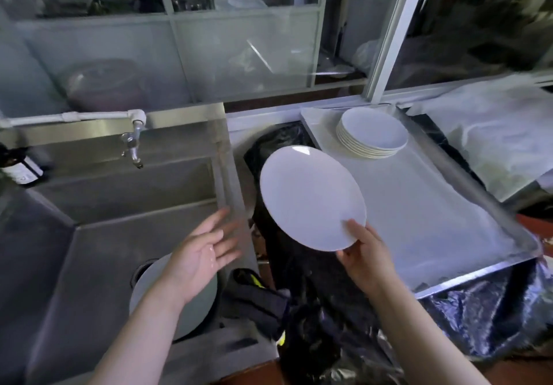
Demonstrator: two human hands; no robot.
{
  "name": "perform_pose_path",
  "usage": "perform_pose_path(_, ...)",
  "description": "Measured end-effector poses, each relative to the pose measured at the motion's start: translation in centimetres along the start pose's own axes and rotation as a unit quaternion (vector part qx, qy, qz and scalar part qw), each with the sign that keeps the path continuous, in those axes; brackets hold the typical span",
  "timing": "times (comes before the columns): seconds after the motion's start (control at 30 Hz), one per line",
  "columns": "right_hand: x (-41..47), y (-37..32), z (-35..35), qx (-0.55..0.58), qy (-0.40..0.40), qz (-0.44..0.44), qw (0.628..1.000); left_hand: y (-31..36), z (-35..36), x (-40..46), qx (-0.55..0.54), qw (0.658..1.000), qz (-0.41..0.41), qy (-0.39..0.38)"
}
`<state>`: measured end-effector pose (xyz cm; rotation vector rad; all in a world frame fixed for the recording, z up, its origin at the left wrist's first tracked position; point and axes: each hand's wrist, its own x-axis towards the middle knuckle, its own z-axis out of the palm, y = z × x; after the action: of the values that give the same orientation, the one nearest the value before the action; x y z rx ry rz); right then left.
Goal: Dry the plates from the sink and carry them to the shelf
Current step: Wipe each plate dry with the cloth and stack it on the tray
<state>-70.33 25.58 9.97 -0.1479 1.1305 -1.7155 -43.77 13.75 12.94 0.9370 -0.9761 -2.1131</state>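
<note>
My right hand (363,253) pinches the near rim of a white plate (311,196), held tilted in the air between the steel sink (98,205) and the metal shelf (425,214). A stack of several white plates (372,133) stands at the far end of that shelf. My left hand (206,247) hovers palm up over the sink's right edge, wet, fingers spread and holding nothing. Below it, another white plate (191,306) lies in the sink, partly hidden by my forearm.
A tap (133,145) juts from the wall pipe over the sink. A dark bottle (21,164) stands at the far left. Black plastic bags (314,309) fill the gap between sink and shelf. Glass partitions rise behind; white sheeting (493,133) covers the surface at right.
</note>
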Motion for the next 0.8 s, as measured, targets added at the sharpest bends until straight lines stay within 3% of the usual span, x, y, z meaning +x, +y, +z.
perform_pose_path(0.2, 7.0, -10.1, -6.4, -0.038, 0.010, -0.041, 0.998, -2.6, 8.6, 8.1, -0.001, 0.998, 0.001, 0.070)
perform_pose_path(0.37, 13.9, -16.1, -9.5, -0.070, 0.071, -0.058, 0.993, -3.8, 13.8, 13.3, 0.087, 0.992, -0.014, 0.091)
perform_pose_path(0.53, 20.8, -19.2, -9.8, -0.059, 0.076, -0.060, 0.994, -4.4, 16.7, 16.6, 0.197, 0.975, -0.006, 0.106)
perform_pose_path(0.8, 27.9, -21.1, -8.7, -0.047, 0.116, -0.020, 0.992, -4.6, 18.8, 20.3, 0.266, 0.951, -0.017, 0.157)
